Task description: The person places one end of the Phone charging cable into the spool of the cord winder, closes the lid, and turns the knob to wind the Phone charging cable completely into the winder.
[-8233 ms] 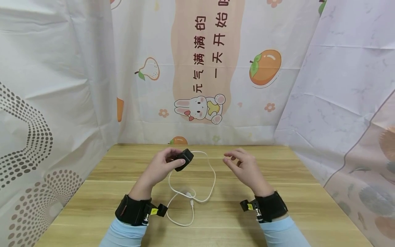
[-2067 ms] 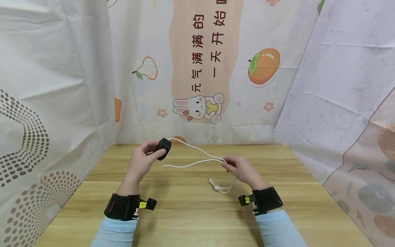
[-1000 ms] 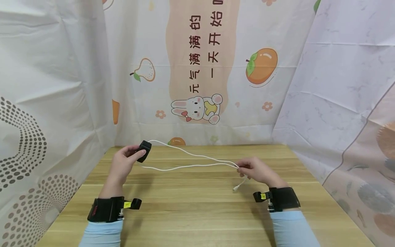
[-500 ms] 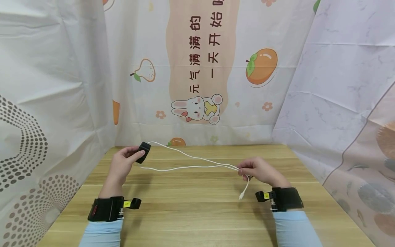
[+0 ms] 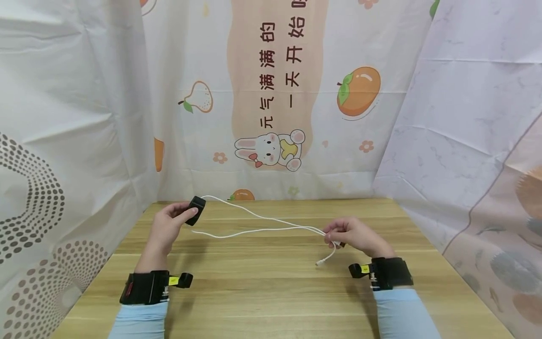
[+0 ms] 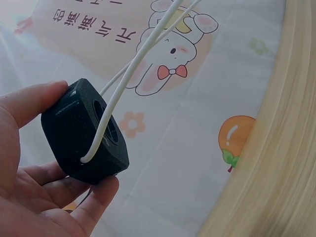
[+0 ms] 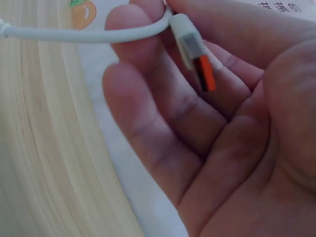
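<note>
Left hand (image 5: 164,229): thumb and fingers curled round our black hollow block (image 6: 81,131), held above the table (image 5: 262,292)
Right hand (image 5: 353,234): pinching the white USB cable (image 7: 74,35)
Slack: we'd pull lightly, evenly (USB-A plug (image 7: 191,47) near palm could snag)

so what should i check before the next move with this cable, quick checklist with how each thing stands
1. Left hand grips the black block: ok, thumb and fingers are on it.
2. Right hand holds the white USB cable: ok, pinched, with two strands meeting at the fingertips.
3. USB-A plug is free: ok, bare and plugged into nothing.
4. Other connector is held: not ok, it dangles below the right hand.
5. Strands are pulled straight between the hands: not ok, both curve.
6. Cable's route inside the black block is right: cannot tell, hidden.
</note>
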Available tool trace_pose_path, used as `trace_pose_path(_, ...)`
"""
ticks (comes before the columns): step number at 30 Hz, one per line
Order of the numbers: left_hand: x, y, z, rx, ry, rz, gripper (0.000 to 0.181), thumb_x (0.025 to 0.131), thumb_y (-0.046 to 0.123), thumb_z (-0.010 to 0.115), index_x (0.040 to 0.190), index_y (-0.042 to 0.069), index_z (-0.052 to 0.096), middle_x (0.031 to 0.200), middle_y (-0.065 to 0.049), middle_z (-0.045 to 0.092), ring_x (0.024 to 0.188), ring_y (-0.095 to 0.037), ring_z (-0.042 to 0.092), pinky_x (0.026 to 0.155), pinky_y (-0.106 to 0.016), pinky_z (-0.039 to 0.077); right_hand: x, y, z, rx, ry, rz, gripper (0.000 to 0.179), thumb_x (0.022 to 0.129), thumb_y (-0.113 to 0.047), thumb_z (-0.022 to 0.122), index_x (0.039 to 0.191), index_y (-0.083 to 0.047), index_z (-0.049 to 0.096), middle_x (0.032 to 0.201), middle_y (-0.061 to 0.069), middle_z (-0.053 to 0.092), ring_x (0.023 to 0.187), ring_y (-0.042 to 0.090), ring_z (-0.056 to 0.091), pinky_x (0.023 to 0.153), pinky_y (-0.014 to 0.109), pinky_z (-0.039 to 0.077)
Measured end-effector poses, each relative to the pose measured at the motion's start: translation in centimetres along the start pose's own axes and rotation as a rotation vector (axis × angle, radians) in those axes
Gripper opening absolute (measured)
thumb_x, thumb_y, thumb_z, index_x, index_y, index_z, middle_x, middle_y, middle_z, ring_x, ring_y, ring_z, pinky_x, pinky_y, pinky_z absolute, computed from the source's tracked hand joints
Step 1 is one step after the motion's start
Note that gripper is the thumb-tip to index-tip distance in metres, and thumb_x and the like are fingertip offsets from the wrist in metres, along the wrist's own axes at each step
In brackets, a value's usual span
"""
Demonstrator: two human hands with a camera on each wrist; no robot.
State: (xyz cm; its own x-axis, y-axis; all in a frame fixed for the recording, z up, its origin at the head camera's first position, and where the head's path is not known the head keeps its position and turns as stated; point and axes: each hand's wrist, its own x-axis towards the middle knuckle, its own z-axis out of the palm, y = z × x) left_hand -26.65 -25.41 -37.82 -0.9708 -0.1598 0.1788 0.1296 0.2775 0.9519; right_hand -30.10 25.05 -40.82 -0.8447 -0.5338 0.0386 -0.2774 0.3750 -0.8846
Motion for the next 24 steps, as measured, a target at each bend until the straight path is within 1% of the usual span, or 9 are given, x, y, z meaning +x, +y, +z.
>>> trace_pose_path(3,0.1,0.0,0.0,-0.001,-0.001,0.003,0.062,0.082,0.046,0.07,0.125,0.004,0.055,0.119,-0.012,0.055,0.102,-0.02,0.054,0.095,-0.034,0.038,0.1,0.5,-0.1,0.06,0.004,0.0,0.025,0.089,-0.02,0.066,0.105,0.0,0.065,0.087,0.019,0.069,0.075,0.03,0.066,0.066,0.045,0.054)
trace_pose_path(8,0.2,0.1,0.1,-0.005,0.002,0.006,0.061,0.081,0.045,0.071,0.125,0.004,0.056,0.118,-0.012,0.055,0.101,-0.021,0.054,0.094,-0.034,0.038,0.1,1.0,-0.4,0.118,0.015,-0.007,0.034,0.089,-0.018,0.067,0.109,0.008,0.06,0.092,0.028,0.065,0.074,0.028,0.065,0.066,0.039,0.054)
trace_pose_path(9,0.3,0.1,0.1,-0.004,0.002,0.007,0.061,0.081,0.045,0.071,0.125,0.004,0.056,0.118,-0.012,0.055,0.101,-0.021,0.054,0.093,-0.033,0.038,0.1,1.0,-0.5,0.122,0.019,-0.006,0.034,0.089,-0.018,0.067,0.109,0.009,0.06,0.092,0.028,0.065,0.075,0.029,0.065,0.066,0.039,0.054)
trace_pose_path(16,0.1,0.3,0.3,-0.005,0.004,0.016,0.062,0.081,0.045,0.071,0.123,0.003,0.057,0.116,-0.013,0.056,0.1,-0.022,0.054,0.091,-0.032,0.039,0.1,0.7,-0.6,0.133,0.026,0.0,0.031,0.089,-0.018,0.067,0.109,0.006,0.06,0.092,0.02,0.068,0.081,0.041,0.063,0.066,0.039,0.054)
trace_pose_path(21,0.0,0.2,0.6,0.002,-0.005,0.019,0.063,0.08,0.047,0.072,0.122,0.003,0.057,0.114,-0.013,0.057,0.099,-0.022,0.055,0.091,-0.032,0.04,0.1,0.4,-0.4,0.131,0.029,0.0,0.03,0.089,-0.017,0.066,0.108,0.005,0.06,0.092,0.021,0.067,0.08,0.041,0.063,0.066,0.041,0.054)
trace_pose_path(22,0.0,0.1,0.7,0.006,-0.008,0.02,0.062,0.08,0.047,0.072,0.122,0.003,0.057,0.114,-0.013,0.058,0.099,-0.022,0.055,0.09,-0.031,0.041,0.1,0.4,-0.2,0.129,0.027,0.001,0.03,0.09,-0.017,0.066,0.108,0.006,0.06,0.091,0.021,0.067,0.079,0.04,0.063,0.066,0.041,0.054)
trace_pose_path(24,-0.1,-0.1,1.1,0.011,-0.021,0.017,0.062,0.08,0.047,0.072,0.122,0.004,0.057,0.114,-0.012,0.058,0.099,-0.022,0.055,0.089,-0.032,0.042,0.1,0.5,0.1,0.117,0.024,0.0,0.029,0.089,-0.015,0.066,0.107,0.007,0.06,0.091,0.025,0.066,0.077,0.036,0.064,0.065,0.041,0.054)
